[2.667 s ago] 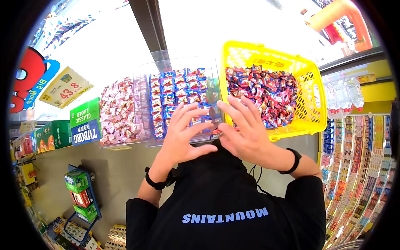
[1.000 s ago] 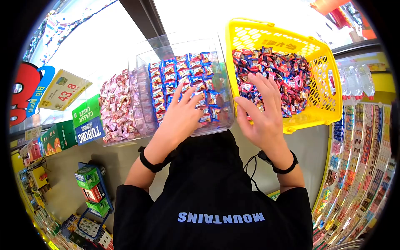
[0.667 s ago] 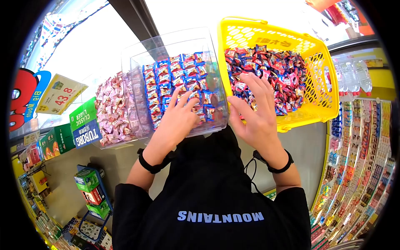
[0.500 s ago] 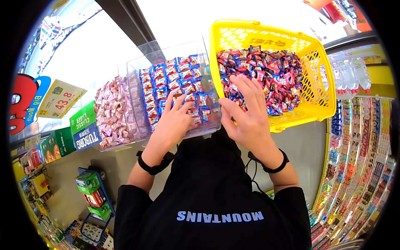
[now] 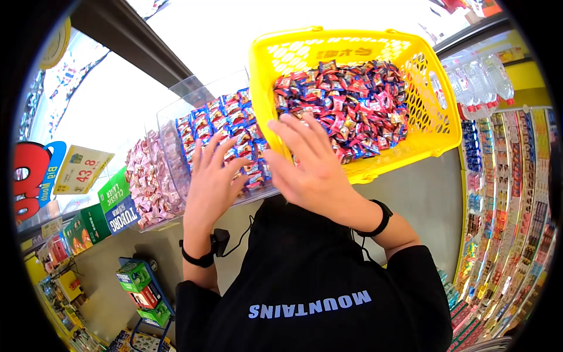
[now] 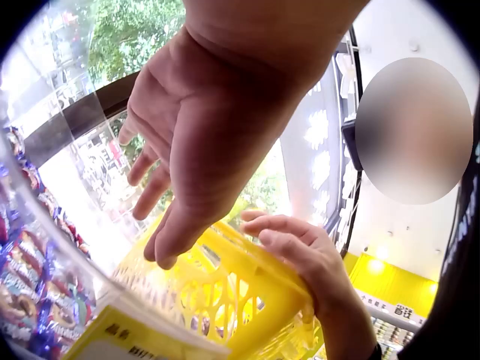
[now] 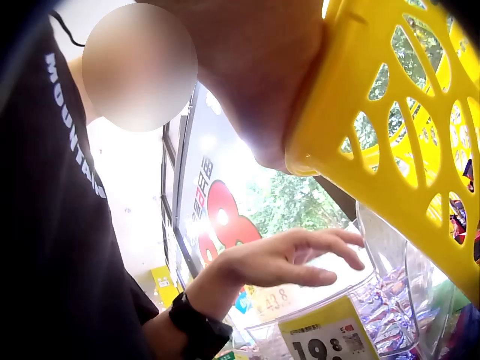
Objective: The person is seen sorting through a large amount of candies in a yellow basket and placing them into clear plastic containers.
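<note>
The yellow basket (image 5: 437,126) lies under and beyond the right hand (image 5: 314,173), filled with red and blue wrapped sweets (image 5: 346,105). This hand is spread wide, with the palm against the near wall of the basket and the fingers reaching over the rim above the sweets; it seems to press rather than grip, though the wrist view is too close to be sure. The clear bin (image 5: 186,97) stands just beside the basket, below the left hand (image 5: 212,185), and holds rows of blue-and-red packets (image 5: 226,123). This hand is open, fingers straight and apart, holding nothing, just above the bin's front. Pink sweets (image 5: 143,182) lie at its outer side.
</note>
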A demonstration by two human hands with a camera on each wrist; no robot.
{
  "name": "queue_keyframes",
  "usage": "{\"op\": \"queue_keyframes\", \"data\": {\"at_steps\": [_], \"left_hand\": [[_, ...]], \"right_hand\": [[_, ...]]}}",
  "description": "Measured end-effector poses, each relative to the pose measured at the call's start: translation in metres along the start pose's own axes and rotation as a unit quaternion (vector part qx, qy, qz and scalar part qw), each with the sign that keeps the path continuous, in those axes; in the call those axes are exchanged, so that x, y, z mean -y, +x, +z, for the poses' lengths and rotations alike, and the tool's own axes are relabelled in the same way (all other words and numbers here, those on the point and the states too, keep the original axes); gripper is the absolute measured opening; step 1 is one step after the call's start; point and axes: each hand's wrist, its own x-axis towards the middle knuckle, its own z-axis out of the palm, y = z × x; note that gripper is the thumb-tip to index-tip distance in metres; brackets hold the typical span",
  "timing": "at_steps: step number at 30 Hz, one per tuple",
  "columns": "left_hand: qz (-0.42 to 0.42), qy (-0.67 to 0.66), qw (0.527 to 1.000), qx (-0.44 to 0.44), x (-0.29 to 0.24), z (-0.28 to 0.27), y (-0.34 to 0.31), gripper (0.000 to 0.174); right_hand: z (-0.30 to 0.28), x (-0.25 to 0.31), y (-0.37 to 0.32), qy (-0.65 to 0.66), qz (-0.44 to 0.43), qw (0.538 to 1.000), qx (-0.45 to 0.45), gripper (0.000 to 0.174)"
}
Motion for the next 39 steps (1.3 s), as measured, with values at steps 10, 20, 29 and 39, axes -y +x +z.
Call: {"op": "queue_keyframes", "data": {"at_steps": [10,20,29,39], "left_hand": [[0.020,0.069,0.991,-0.112,-0.070,-0.091,0.054,0.035],[0.208,0.119,0.965,-0.110,-0.145,-0.128,0.203,0.026],[0.314,0.128,0.938,-0.070,-0.207,0.006,0.328,0.023],[0.257,0.276,0.925,0.036,-0.182,0.124,0.338,0.028]], "right_hand": [[-0.070,-0.053,-0.036,0.008,0.003,1.000,-0.008,0.033],[-0.147,-0.166,-0.096,-0.108,0.078,0.988,-0.083,0.024],[-0.159,-0.203,-0.114,-0.026,0.098,0.988,-0.116,0.021],[-0.157,-0.203,-0.116,-0.032,0.085,0.990,-0.111,0.019]]}}
